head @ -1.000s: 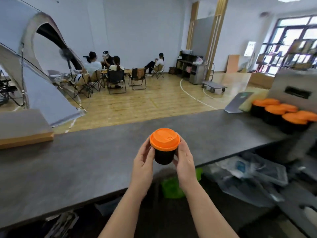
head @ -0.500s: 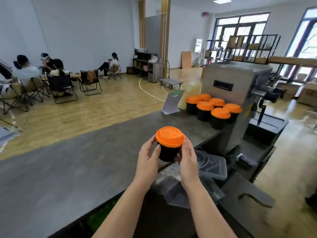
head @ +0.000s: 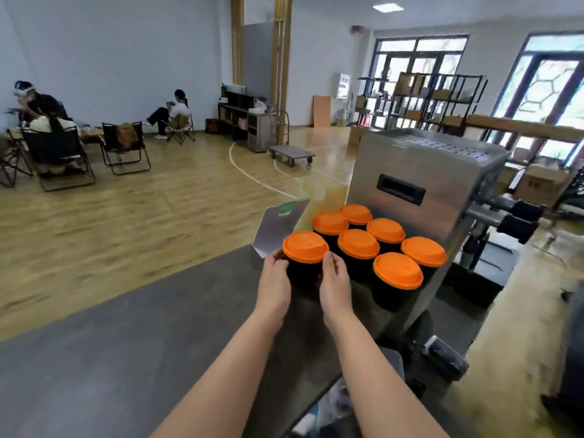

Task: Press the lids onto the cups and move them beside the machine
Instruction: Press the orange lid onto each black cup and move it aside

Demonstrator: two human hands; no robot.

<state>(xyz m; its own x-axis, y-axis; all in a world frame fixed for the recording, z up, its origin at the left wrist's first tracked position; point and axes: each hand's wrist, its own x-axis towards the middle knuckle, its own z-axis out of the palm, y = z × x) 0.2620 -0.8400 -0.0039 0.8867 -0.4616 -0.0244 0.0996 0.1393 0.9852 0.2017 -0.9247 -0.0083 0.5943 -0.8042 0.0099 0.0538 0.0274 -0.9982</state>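
Head view: on the grey counter (head: 126, 358), the left hand (head: 274, 281) and right hand (head: 335, 284) hold a black cup (head: 301, 273) between them, fingers curled round its sides in a close grip. Its orange lid (head: 305, 246) seems fully seated. At 2 o'clock six lidded cups (head: 376, 241) cluster just beside it, against the steel machine (head: 426, 191).
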